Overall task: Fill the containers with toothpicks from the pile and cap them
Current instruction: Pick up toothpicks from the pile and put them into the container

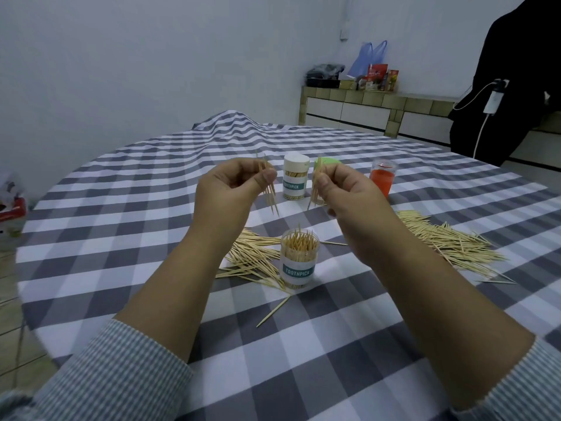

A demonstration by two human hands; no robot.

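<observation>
Two striped sleeves, two raised hands, each pinching a small bunch of toothpicks above the open container (300, 259).

The open container, uncapped and packed with upright toothpicks, stands on the checked surface (303, 344) between two loose piles: one pile (253, 258) touching its left side, a second pile (452, 243) well off to its right, plus one stray toothpick (273, 311) just in front. Behind it stand three more containers: a white-capped one (296, 177), a green-capped one (329, 162) mostly hidden by the right hand, and a red one (383, 177). The left hand (226, 192) has its fingers curled, thumb clamping a left bunch (270, 189); the right hand (349, 192) likewise pinches a right bunch (314, 189).
</observation>
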